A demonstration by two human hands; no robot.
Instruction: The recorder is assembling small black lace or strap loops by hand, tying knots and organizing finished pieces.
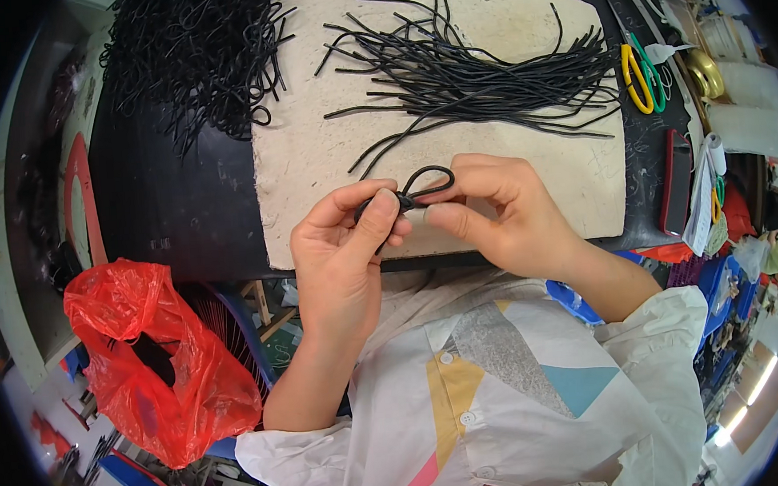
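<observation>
A black cord (439,170) is held between both hands near the front edge of the pale board, with a loop standing up from a knotted part. My left hand (345,223) pinches the knotted part between thumb and fingers, and a tail of cord hangs below. The fingers of my right hand (493,203) are closed on the cord just right of the knot; the fingertips partly hide it. Beyond my hands lies a bundle of loose straight black cords (486,81). At the far left is a heaped pile of looped black cords (195,54).
The pale board (313,172) rests on a black tabletop (173,203). Yellow- and green-handled scissors (642,80) lie right of the board, near a dark red-edged phone-like object (674,181). A red plastic bag (160,364) hangs at the left, below table level.
</observation>
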